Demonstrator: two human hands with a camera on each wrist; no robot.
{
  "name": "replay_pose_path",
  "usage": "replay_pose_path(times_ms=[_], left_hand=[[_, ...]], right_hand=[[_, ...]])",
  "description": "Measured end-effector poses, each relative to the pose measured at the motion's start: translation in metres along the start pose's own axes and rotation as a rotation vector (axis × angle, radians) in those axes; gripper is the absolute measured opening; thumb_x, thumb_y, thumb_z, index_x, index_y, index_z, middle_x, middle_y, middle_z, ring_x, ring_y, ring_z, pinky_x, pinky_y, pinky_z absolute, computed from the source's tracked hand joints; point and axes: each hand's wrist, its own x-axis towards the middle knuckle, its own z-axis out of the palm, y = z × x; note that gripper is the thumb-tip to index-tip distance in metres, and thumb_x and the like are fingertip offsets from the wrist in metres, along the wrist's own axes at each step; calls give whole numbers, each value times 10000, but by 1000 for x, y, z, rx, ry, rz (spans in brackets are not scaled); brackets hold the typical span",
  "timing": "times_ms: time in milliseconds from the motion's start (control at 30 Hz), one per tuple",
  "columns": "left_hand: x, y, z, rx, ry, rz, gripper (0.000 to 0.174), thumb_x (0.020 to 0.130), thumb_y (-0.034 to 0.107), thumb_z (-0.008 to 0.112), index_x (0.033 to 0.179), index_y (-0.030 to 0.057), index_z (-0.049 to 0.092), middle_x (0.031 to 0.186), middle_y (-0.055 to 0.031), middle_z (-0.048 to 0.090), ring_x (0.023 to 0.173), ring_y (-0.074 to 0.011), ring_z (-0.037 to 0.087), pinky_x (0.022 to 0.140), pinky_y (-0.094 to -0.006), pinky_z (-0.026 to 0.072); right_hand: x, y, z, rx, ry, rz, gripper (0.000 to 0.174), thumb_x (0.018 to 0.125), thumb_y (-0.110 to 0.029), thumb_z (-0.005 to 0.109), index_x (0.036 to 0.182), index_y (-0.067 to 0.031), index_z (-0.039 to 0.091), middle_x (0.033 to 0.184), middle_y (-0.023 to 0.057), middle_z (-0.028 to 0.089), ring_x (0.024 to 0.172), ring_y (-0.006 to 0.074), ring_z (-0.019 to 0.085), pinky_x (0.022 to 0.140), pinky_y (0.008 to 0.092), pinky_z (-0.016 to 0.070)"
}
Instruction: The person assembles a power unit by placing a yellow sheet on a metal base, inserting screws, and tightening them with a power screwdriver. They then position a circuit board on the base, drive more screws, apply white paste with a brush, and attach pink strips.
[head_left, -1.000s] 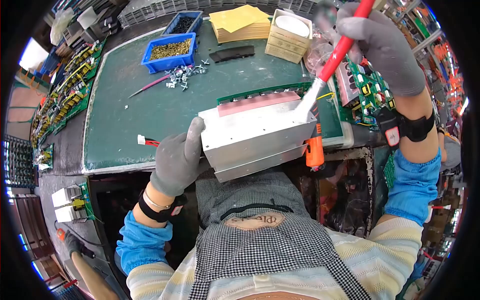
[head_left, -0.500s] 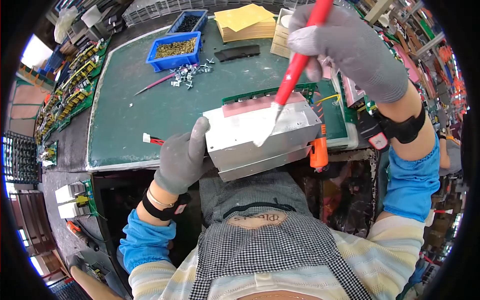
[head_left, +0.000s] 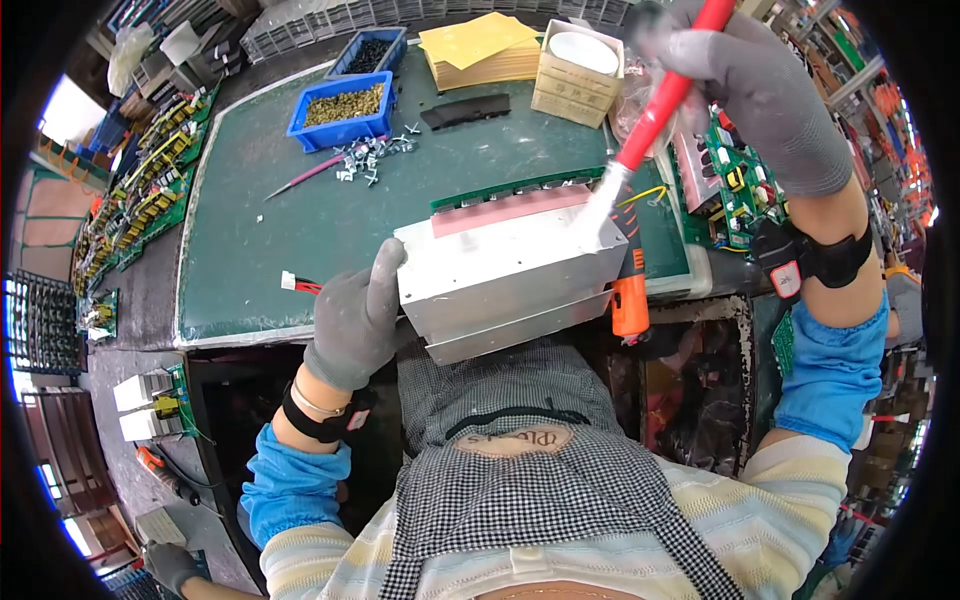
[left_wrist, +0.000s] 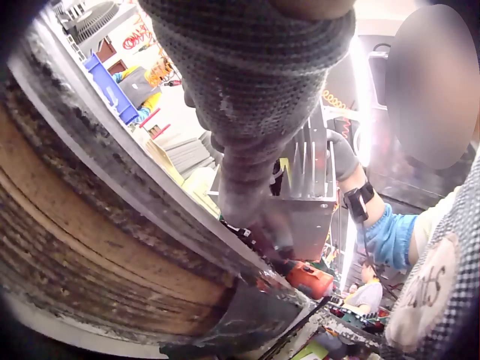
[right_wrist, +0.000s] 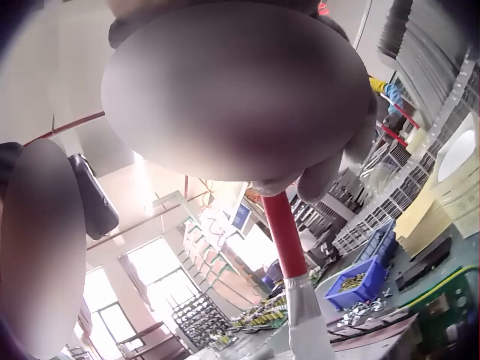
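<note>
A silver finned aluminium heat sink (head_left: 505, 285) is tilted at the bench's front edge, with a green circuit board (head_left: 480, 199) and a pink strip (head_left: 500, 213) along its far side. My gloved left hand (head_left: 355, 325) grips its left end, thumb upright at the top corner, other fingers hidden below. My gloved right hand (head_left: 780, 110) holds a brush by its red handle (head_left: 665, 110); the white bristles (head_left: 597, 215) meet the right part of the flat top face. In the left wrist view, fins (left_wrist: 304, 161) show on the heat sink's other side.
An orange power screwdriver (head_left: 630, 305) lies just right of the heat sink. Farther back are a blue bin (head_left: 345, 128) of brass-coloured pieces, loose small metal parts (head_left: 372, 158), a yellow stack (head_left: 480, 60) and a cardboard box (head_left: 570, 95). More circuit boards (head_left: 735, 180) lie right.
The brush swept left and toward me across the top face, then returned to its right end. My left hand keeps its grip. Another person's hand at lower left moved.
</note>
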Motion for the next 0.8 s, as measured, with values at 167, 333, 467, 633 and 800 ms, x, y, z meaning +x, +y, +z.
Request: replay_pose_path(times_ms=[167,333,467,633,800], left_hand=[[-4,-2,3,-5,-10,-12,1118,605,250,876,1478,-71,256,899,-152,662,613,-303,613,536,-396,477],[-4,-2,1,-12,-49,-56,1097,611,252,878,1470,-61,272,882,-145,668,642,-311,632,557,-404,488],[-1,-1,0,-34,-69,-92,1081,619,247,879,1466,-56,281,880,-144,677,669,-315,647,577,-406,500],[-1,-4,3,-55,-63,-81,1081,612,243,880,1464,-56,286,896,-151,680,684,-327,648,595,-408,507],[1,-5,-1,-33,-95,-103,1128,556,239,900,1464,-50,296,905,-152,677,696,-344,644,612,-415,506]], right_hand=[[8,-12,41,53,-250,-265,221,880,-195,660,901,24,670,795,91,681,647,136,630,639,237,508],[17,-37,44,262,-459,225,160,910,-134,630,864,16,663,813,83,672,672,122,635,668,222,515],[16,6,25,-185,-278,-184,226,916,-210,603,962,9,630,784,81,659,630,102,619,620,216,499],[9,38,-2,0,-50,18,309,920,-251,611,1040,33,628,811,93,674,630,108,628,604,237,518],[13,50,-25,24,-87,56,358,919,-258,619,1114,42,619,879,105,671,655,115,627,637,248,527]])
